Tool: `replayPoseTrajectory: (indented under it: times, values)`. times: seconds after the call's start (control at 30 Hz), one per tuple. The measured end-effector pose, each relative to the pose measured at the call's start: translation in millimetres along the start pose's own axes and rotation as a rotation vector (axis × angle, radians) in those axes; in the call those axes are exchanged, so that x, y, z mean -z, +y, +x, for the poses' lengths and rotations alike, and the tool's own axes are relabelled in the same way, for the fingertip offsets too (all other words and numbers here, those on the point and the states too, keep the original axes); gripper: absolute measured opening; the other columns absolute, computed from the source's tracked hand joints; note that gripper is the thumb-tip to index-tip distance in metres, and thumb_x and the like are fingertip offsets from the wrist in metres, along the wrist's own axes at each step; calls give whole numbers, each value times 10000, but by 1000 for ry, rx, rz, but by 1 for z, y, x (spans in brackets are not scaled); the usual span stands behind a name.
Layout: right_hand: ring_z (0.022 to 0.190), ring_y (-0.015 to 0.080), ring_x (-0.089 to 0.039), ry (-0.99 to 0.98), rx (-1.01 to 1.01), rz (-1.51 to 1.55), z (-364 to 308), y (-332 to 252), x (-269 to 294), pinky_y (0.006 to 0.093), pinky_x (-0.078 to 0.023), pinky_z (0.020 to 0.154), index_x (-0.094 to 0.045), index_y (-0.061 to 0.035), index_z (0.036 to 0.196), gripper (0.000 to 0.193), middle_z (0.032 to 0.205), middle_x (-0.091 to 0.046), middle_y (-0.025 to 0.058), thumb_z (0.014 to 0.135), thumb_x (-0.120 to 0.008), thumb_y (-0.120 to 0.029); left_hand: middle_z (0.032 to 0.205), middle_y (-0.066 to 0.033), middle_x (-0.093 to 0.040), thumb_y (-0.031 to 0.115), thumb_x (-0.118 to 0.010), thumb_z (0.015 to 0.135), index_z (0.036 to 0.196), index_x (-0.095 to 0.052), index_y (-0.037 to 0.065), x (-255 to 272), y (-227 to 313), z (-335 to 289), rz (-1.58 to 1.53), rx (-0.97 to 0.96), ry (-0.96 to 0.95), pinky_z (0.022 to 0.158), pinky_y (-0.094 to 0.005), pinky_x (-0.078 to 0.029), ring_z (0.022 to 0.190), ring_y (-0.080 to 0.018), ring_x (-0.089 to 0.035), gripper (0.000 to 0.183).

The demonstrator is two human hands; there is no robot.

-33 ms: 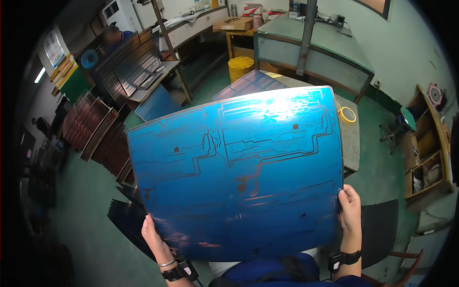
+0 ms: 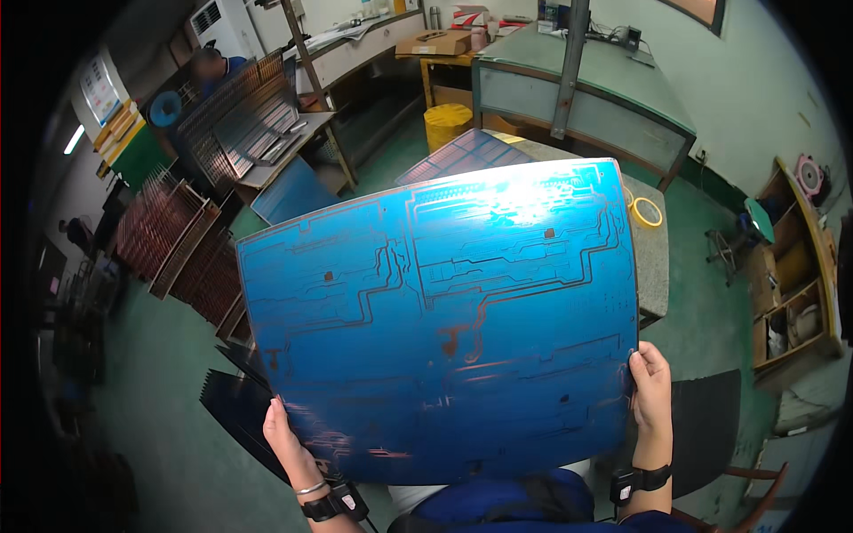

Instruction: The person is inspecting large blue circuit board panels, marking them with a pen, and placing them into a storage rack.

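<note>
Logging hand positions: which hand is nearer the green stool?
Right. The right hand is on-screen lower left of the green stool; the left hand is farther left, across the blue panel.

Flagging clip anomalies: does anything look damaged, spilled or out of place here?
Nothing stands out: the large blue circuit-patterned panel, held at its edges by the left hand and right hand, shows no visible crack; its white patch looks like glare.

The left fingers and right fingers hold opposite edges of a blue-coated circuit panel (glare whitens part of its far side). Beyond the right fingers, a yellow tape roll sits on a table; well beyond the left fingers stands a reddish slotted rack.
</note>
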State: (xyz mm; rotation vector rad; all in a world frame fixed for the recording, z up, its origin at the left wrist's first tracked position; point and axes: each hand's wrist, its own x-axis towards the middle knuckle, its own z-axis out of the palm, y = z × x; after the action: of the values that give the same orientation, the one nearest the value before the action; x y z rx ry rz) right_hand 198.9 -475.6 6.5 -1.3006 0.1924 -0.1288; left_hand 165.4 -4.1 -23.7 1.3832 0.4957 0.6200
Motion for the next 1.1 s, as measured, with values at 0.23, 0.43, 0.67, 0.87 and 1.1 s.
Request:
replayPoseTrajectory:
  times: [0.23, 0.43, 0.67, 0.87, 1.1]
  values:
    - [775, 98, -580, 4, 26, 7, -3, 1, 0, 230, -470, 715, -561, 18, 977, 181, 886, -624, 59, 888, -557, -139, 788, 5, -605, 238, -477, 937, 855, -609, 13, 2, 2, -3, 28, 20, -6, 638, -199, -416, 674, -52, -515, 273]
    - [783, 94, -573, 20, 40, -31, -6, 6, 5, 230, -461, 723, -571, 18, 976, 186, 891, -625, 54, 878, -573, -141, 777, 3, -592, 242, -472, 939, 835, -598, 7, -5, 5, -5, 27, -4, 12, 627, -201, -412, 678, -56, -511, 287]
    - [763, 86, -571, 4, 57, -60, -8, 8, 7, 219, -451, 713, -579, 29, 984, 214, 864, -633, 54, 877, -582, -156, 754, 4, -577, 237, -465, 941, 809, -582, 14, -5, 3, -6, 7, -36, 47, 614, -206, -409, 665, -57, -505, 285]
    - [761, 81, -570, -11, 68, -42, -7, 8, 8, 215, -451, 703, -578, 37, 992, 221, 856, -635, 54, 877, -582, -152, 741, -4, -574, 231, -460, 941, 802, -574, 18, -5, 4, -5, 13, -47, 53, 612, -206, -409, 653, -54, -502, 279]
    - [740, 69, -555, -2, 65, -5, -7, 10, 7, 202, -446, 680, -593, 30, 967, 199, 844, -626, 31, 870, -592, -144, 846, -30, -610, 246, -453, 941, 898, -593, -1, 0, 8, -6, 22, -35, -25, 701, -225, -428, 754, -87, -546, 288]
